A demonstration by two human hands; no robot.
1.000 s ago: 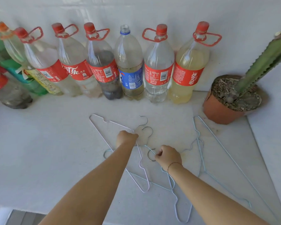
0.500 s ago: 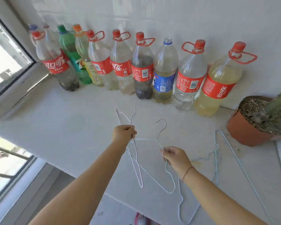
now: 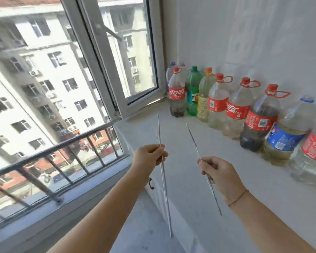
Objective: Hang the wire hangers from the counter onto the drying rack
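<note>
My left hand (image 3: 150, 157) grips a thin wire hanger (image 3: 164, 187) that I see edge-on, so it looks like a near-upright line from above the hand down toward the floor. My right hand (image 3: 217, 173) pinches a second wire hanger (image 3: 193, 139), also edge-on, slanting from upper left to lower right. Both hangers hang in the air over the left end of the white counter (image 3: 190, 179). No drying rack is in view, and the other hangers on the counter are out of frame.
A row of several large plastic bottles (image 3: 233, 106) lines the wall on the counter's far side. To the left is an open window (image 3: 117, 57) with a metal railing (image 3: 62, 152) below it. A cabinet handle (image 3: 150, 183) shows under the counter edge.
Both hands lifted their hangers off the counter. My view swung left, so the window and railing now fill the left side and the potted cactus is gone from view.
</note>
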